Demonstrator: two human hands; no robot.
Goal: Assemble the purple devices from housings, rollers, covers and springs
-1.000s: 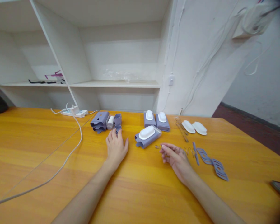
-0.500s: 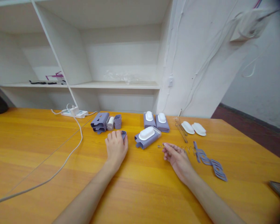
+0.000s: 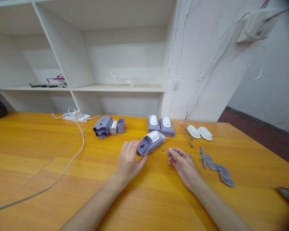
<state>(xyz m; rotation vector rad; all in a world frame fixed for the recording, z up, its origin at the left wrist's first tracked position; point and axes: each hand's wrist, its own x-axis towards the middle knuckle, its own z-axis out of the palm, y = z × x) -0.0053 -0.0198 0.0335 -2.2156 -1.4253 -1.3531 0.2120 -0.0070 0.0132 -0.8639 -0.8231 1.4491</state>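
Currently | purple cup (image 3: 144,147) between left fingers (image 3: 131,147) | spring (image 3: 164,150) poking past right fingers (image 3: 175,154)

Bare left hand (image 3: 129,159) and bare right hand (image 3: 182,164), slim-fingered, with slender, uncovered forearms (image 3: 98,199) tapering to narrow wrists (image 3: 195,181).

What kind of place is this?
Probably some sort of workroom: loose springs and purple cases are laid out in front of white shelves.
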